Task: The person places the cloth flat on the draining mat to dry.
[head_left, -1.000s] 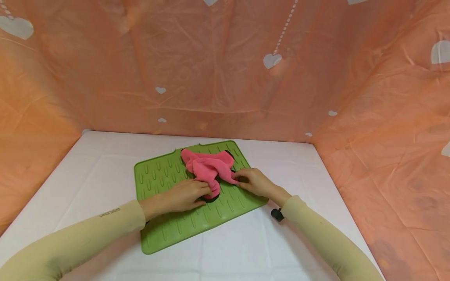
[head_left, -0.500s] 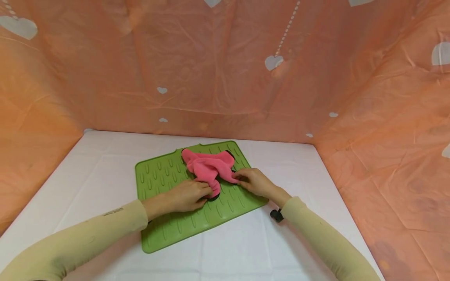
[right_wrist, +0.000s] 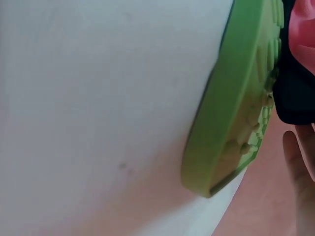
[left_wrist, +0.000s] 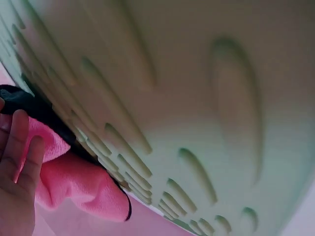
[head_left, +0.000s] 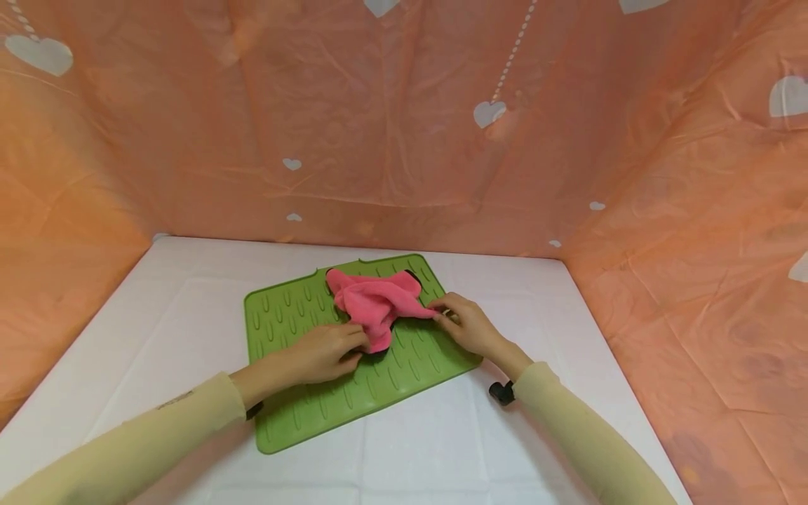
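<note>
A crumpled pink cloth with a dark trim lies bunched on a green ridged mat. My left hand grips the cloth's near end, low over the mat. To the right, my right hand pinches a corner that is drawn out to a point and held a little off the mat. In the left wrist view, the fingers lie against the pink fabric and its dark edge; the thumb is not seen. The right wrist view shows fingertips beneath the dark underside of the cloth.
The mat lies askew on a white-covered table. An orange curtain with pale hearts stands behind and at both sides. A small black device sits at the right wrist.
My right hand has drawn its corner of the cloth right and slightly up, stretching it. The left hand has shifted a little left, with the cloth's near end following. The mat has stayed put.
</note>
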